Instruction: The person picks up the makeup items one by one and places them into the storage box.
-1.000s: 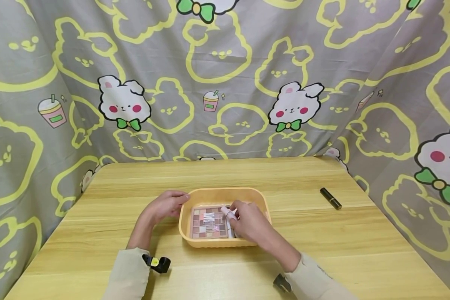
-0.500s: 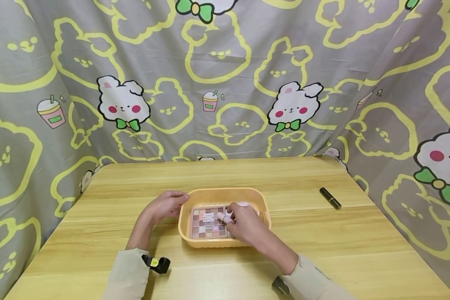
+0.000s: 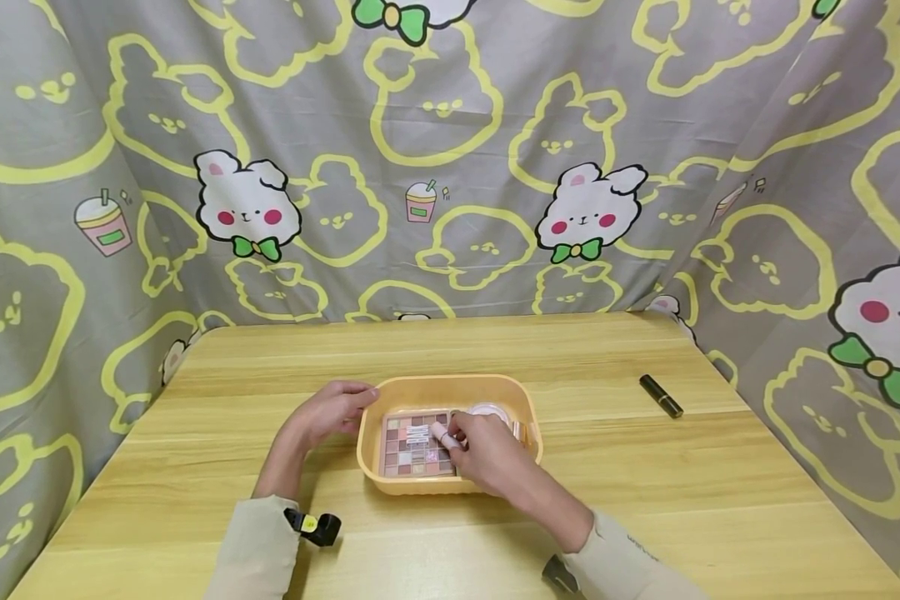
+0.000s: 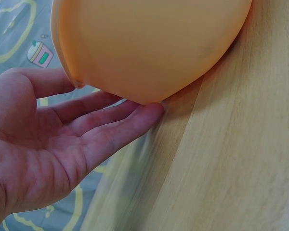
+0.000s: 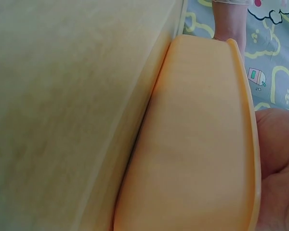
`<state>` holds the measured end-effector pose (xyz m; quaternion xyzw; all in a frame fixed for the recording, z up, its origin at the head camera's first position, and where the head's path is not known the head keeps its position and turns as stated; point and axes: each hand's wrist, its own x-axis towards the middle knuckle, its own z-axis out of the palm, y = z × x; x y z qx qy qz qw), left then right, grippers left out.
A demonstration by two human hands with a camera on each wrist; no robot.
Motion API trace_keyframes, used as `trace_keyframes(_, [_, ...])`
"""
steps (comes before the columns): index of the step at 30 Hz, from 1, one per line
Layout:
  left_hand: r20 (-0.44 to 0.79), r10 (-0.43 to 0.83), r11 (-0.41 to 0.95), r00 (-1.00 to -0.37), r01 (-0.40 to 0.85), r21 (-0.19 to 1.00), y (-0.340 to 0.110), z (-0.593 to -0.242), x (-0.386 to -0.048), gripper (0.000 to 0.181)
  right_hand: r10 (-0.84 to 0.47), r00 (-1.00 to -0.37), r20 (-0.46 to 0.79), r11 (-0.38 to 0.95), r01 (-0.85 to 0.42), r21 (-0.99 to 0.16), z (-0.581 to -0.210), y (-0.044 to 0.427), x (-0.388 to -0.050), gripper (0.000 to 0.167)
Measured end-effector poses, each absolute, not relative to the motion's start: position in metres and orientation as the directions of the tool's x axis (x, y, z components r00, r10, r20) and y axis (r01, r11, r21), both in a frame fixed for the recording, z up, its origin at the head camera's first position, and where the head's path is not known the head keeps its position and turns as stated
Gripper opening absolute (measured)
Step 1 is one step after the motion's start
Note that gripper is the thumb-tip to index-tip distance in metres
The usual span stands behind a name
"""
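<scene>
A shallow orange plastic basket (image 3: 450, 486) rests on the table. My left hand (image 3: 337, 408) holds its left end, the thumb at the rim and the other fingers against the outer wall (image 4: 154, 53). Inside the basket, my right hand (image 3: 491, 454) pinches a pale pink lipstick tube (image 3: 442, 433), tilted over the edge of an eyeshadow palette (image 3: 412, 458) with many coloured squares. Beyond that hand lies a round white case (image 3: 489, 409), partly covered. The right wrist view shows mostly the basket's outer wall (image 5: 192, 134), with the fingertips hidden behind it.
A black lipstick tube (image 3: 661, 396) with a gold band lies on the wooden table (image 3: 270, 358), right of the basket. Another small slim item (image 3: 517, 430) sits by the basket's right wall. A grey patterned curtain (image 3: 450, 167) hangs behind and at both sides.
The right hand has shifted slightly left and down inside the basket with the pale tube, which now lies more slanted over the palette. More of the round white case shows. The left hand stays put.
</scene>
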<state>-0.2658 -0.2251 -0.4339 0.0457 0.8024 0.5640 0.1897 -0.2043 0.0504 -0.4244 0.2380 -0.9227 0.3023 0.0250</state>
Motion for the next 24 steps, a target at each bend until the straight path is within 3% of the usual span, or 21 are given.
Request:
trace_keyframes(8, [-0.258,0.276,0.346,-0.926,-0.155,0.925,-0.2255,-0.4333,-0.2669,0.051,-0.436,-0.888,0.143,0.666,-0.426,-0.612,-0.4251,0.0504,-0.2026,0.012])
trace_keyframes(24, [-0.256,0.296,0.346,-0.92,-0.146,0.927,-0.2246,-0.432,-0.2651,0.053,-0.456,-0.876,0.154,0.667,-0.451,-0.593,-0.4243,0.0519,-0.2018,0.011])
